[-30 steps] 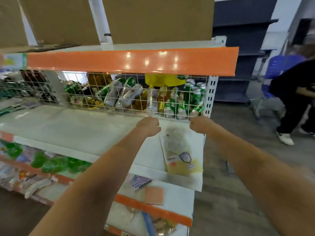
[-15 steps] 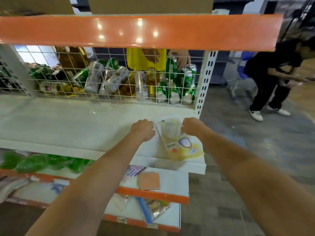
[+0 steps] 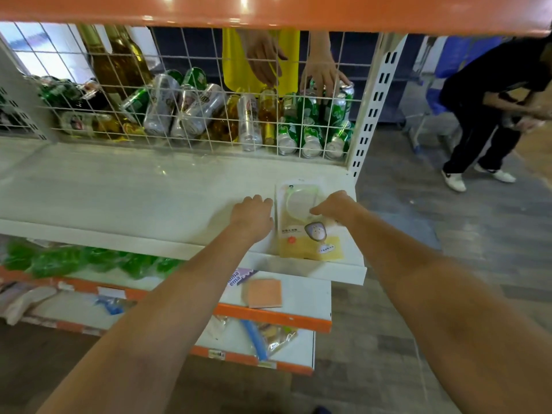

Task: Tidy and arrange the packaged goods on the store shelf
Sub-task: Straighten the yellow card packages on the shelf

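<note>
A flat packet (image 3: 310, 243), clear at the top and yellow at the bottom with a small cartoon sticker, lies at the right end of the white shelf (image 3: 119, 198), its near end at the shelf's front lip. My right hand (image 3: 336, 206) sits on the packet's upper right part, thumb laid on the clear film and fingers curled at its right edge. My left hand (image 3: 254, 213) is a closed fist on the shelf just left of the packet's left edge, with nothing seen in it.
A wire mesh (image 3: 209, 115) backs the shelf, with cans (image 3: 310, 135) and bottles piled behind it, where another person's hands (image 3: 324, 76) reach. The orange upper shelf edge (image 3: 268, 10) hangs overhead. Lower shelves hold green packs (image 3: 89, 261) and an orange pad (image 3: 264, 292). A person in black (image 3: 490, 115) bends at the right.
Both my hands have drawn back from the mesh toward the shelf's front, and the right one now lies on the packet. My view has dropped closer. Another person's hands appeared behind the mesh.
</note>
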A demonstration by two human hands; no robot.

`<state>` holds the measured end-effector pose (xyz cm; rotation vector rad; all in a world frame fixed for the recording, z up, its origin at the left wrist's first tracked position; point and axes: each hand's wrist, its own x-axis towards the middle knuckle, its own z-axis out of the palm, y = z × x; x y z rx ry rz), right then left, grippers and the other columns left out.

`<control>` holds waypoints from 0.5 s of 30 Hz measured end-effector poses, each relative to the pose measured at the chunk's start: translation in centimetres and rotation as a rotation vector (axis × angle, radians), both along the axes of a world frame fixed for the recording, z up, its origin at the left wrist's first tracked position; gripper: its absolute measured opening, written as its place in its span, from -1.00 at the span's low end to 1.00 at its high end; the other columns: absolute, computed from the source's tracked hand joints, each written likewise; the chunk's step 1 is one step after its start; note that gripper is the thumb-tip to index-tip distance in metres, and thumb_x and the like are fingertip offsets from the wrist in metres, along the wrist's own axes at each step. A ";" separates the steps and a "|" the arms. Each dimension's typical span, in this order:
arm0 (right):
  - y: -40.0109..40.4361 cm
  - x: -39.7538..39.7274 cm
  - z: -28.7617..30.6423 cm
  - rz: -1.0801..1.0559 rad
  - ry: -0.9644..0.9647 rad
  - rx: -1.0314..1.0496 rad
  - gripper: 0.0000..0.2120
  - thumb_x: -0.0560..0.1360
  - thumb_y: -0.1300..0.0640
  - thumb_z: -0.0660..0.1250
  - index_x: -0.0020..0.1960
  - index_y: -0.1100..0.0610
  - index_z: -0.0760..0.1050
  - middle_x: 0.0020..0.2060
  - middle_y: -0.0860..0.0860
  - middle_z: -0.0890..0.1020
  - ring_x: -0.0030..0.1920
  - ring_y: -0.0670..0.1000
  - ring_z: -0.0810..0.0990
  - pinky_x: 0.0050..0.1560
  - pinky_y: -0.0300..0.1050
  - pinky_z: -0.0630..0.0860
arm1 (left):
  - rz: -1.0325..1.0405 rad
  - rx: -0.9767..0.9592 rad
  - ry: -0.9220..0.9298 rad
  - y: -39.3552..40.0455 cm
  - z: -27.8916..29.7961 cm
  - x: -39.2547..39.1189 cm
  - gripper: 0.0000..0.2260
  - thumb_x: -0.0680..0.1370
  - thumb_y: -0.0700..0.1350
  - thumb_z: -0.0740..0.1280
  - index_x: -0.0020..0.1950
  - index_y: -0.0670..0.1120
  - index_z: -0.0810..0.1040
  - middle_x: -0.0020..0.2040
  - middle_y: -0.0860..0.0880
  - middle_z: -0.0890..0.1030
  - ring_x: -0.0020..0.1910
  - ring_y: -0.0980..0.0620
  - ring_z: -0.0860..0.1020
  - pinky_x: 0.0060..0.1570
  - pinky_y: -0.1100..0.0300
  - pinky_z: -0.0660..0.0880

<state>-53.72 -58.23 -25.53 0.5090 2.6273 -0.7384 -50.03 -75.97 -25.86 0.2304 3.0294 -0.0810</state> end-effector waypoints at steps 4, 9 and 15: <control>-0.4 -0.2 -0.6 -0.093 0.013 -0.138 -0.28 0.39 -0.05 0.46 0.36 0.31 0.27 0.08 0.15 0.52 0.16 0.14 0.55 0.04 -0.04 0.49 | -0.006 -0.028 0.003 0.5 -0.2 0.0 -0.69 0.61 -0.11 0.14 0.36 -0.10 0.34 0.27 -0.15 0.41 0.25 -0.13 0.40 0.07 0.06 0.41; -1.0 0.2 0.2 -0.051 0.059 -0.221 -0.61 0.53 0.12 0.31 0.27 0.32 0.44 0.00 0.14 0.47 0.05 0.14 0.52 0.02 -0.06 0.45 | -0.012 -0.036 0.028 0.5 -0.5 0.0 -0.70 0.61 -0.14 0.14 0.35 -0.11 0.34 0.27 -0.14 0.41 0.26 -0.11 0.39 0.07 0.08 0.41; -1.7 0.9 0.6 -0.185 0.102 -0.404 -0.56 0.50 0.19 0.38 0.30 0.35 0.39 0.20 0.23 0.50 0.12 0.17 0.52 0.06 -0.03 0.48 | -0.031 -0.016 0.037 0.0 -0.7 -0.1 -0.71 0.61 -0.15 0.13 0.33 -0.13 0.35 0.27 -0.13 0.41 0.27 -0.10 0.38 0.05 0.09 0.40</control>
